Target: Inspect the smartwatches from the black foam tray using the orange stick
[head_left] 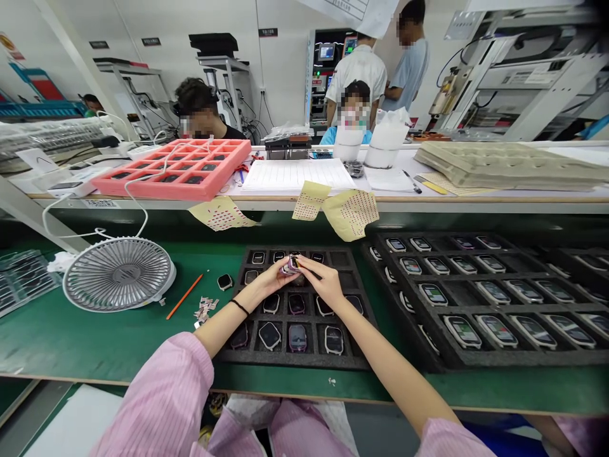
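Observation:
My left hand point(269, 280) and my right hand point(325, 282) meet over a black foam tray point(285, 363), pinching a small smartwatch with a purple casing point(292, 264) between their fingers. Dark-faced smartwatches sit in the tray's square pockets, including one near the front point(297, 337). Another watch point(225, 282) lies outside the tray on the green bench mat point(85, 343), left of my left hand. A second foam tray point(380, 251) to my right holds several watches with lit, colourful screens.
Left of the tray stand a grey desk fan point(118, 274), an orange pencil point(184, 296) and small paper scraps point(204, 309). A raised shelf behind holds a pink tray point(171, 168), paper forms point(297, 174) and a pulp tray point(509, 165). Yellow perforated sheets point(351, 214) hang from its edge. Several people are beyond.

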The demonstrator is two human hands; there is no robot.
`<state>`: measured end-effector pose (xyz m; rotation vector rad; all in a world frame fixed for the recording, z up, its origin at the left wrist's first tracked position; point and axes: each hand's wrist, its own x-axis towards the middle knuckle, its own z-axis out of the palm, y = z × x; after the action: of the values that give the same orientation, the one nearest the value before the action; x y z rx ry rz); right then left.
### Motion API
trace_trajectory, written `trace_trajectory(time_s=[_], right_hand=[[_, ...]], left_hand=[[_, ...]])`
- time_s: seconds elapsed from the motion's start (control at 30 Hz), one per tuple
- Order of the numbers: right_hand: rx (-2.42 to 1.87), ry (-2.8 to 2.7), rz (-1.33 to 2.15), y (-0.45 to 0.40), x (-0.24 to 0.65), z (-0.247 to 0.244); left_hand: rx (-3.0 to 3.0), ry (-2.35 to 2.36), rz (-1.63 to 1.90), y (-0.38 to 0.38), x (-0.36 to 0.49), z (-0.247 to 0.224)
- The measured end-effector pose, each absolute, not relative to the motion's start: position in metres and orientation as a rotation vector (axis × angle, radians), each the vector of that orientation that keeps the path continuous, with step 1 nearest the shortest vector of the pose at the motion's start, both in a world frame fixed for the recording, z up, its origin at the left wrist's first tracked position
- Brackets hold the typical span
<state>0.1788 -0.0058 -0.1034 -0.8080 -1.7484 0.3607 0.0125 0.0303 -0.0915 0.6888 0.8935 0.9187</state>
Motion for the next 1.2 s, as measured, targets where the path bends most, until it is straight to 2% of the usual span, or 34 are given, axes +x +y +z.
trace_trajectory(time_s=[0.17,0.3,0.73,1.2], right_hand=[[-0.812,-1.651,0.410,-0.011,0.176,-0.101],[-0.865,-1.639,0.318,-0.014,0.170,-0.106],[-0.995,-2.072,-0.350,-0.016,0.159,-0.109],[-0.913,-2.063,-0.425,-0.014,0.166,-0.109]], left_hand=[[0.563,0.873,0.906,0.020,0.017,-0.087],[0.507,0.857,0.932,0.013,0.024,-0.084],[0.440,0.795,0.929,0.006,0.031,-0.079],[0.484,0.744,0.906,-0.003,0.035,-0.073]])
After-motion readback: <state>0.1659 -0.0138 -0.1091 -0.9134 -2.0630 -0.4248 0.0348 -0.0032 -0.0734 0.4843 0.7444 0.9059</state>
